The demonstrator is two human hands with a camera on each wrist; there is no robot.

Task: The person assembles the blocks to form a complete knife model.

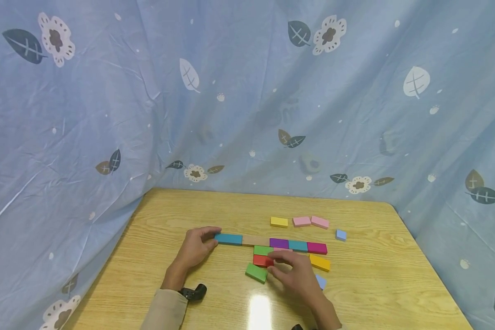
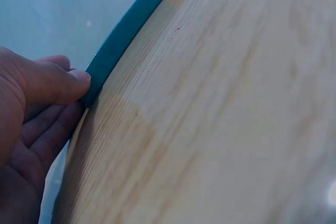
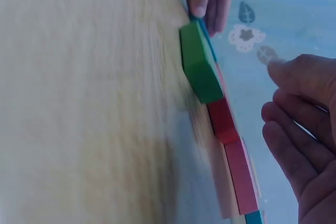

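Left hand had the left end of the long blue block pinched, thumb on the near side, fingers round the far side; the left wrist view showed the same grip. That block sat at the left end of a straight row on the wooden table. Going right from it, end to end: tan block, purple block, teal block, magenta block. Right hand was half open over the near side of the row, fingers loosely bent, thumb apart from them — nothing held, per the right wrist view. Under and beside it: inner green block close against the row's near side, inner pink block to its right and partly covered by the hand, red block just in front of the inner green one. Outer green block lay nearer the person, skewed, just left of the right thumb. Orange block was right of that hand, slightly angled; near light blue block was partly hidden behind the hand. Beyond the row, well apart from both hands: yellow block, two far pink blocks with ends close together, small light blue block farther right. Left wrist had a black band at the cuff of a beige sleeve. Backdrop — blue curtain, leaf and flower print.
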